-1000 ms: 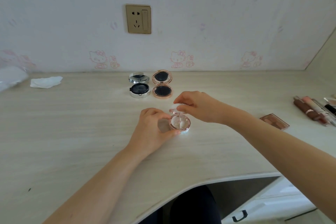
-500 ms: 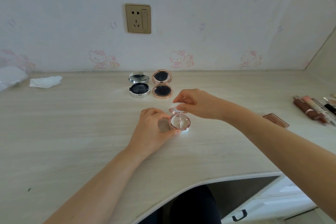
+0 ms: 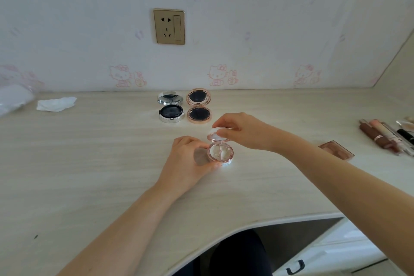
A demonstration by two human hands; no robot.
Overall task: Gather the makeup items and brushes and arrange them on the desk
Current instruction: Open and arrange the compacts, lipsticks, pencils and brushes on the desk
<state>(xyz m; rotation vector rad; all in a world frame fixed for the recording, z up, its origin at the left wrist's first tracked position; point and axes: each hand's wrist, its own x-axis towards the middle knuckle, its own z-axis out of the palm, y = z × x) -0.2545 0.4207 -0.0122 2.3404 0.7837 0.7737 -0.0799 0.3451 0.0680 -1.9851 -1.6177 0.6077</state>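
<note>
So the small round pink-rimmed clear plastic compact point(image 3: 221, 153) sits on the pale wood-grain tabletop point(image 3: 89, 163) right in the middle, hinge facing away from the person. The left hand point(image 3: 188, 161) grips the base from its left side, thumb and fingers curled round the rim. The right hand point(image 3: 242, 130) comes in from the right and pinches the raised lid point(image 3: 218, 135) at its far edge, fingers closed on it. The lid stands roughly half open, tilted back over the hinge, so whichever way it swings next, it turns on that hinge line running left to right. The pan inside looks whitish and split into sections, though glare makes it hard to say what's in it.

Further back, well apart from the hands, a silver round compact point(image 3: 171, 107) and a rose-gold round compact point(image 3: 198, 106) lie fully open side by side, dark pans showing. Brown and pink lip-gloss tubes point(image 3: 380, 136) are grouped at the far right, with a flat brownish palette point(image 3: 336, 150) near them.
</note>
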